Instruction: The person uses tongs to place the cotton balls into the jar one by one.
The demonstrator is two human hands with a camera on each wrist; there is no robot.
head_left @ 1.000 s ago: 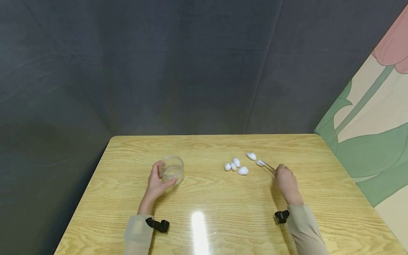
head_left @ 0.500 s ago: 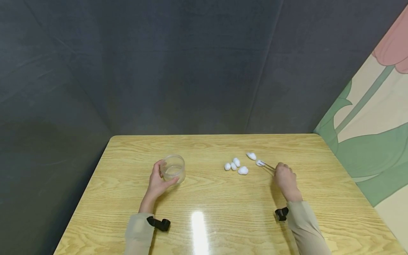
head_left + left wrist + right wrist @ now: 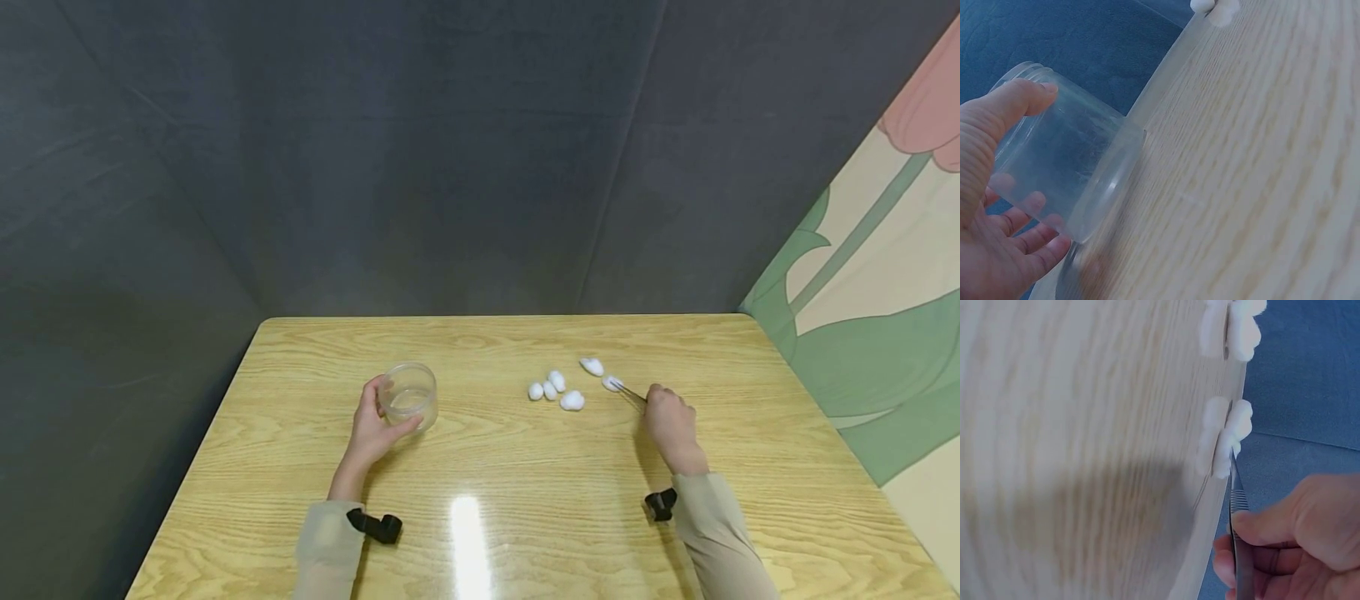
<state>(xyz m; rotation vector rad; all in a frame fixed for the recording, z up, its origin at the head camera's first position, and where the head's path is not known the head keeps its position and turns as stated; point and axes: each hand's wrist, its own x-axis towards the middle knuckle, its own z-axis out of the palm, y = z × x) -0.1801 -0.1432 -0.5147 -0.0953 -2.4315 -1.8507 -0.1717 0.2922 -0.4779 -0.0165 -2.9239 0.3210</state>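
Left hand [image 3: 372, 431] — fingers and thumb curled round a clear plastic jar [image 3: 407, 397] standing upright on the wooden table [image 3: 525, 492]. Right hand [image 3: 670, 425] pinched metal tweezers [image 3: 632, 392], tips touching one cotton ball [image 3: 612, 383]. Another ball [image 3: 592, 366] lay just beyond — three more [image 3: 555, 392] clustered nearby, between the hands.

Left hand [image 3: 372, 429] cupped, right hand [image 3: 670, 423] pinching.

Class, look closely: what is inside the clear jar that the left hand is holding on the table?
The clear jar looks empty: through its wall only the left hand and its fingers show. No cotton ball is inside it.
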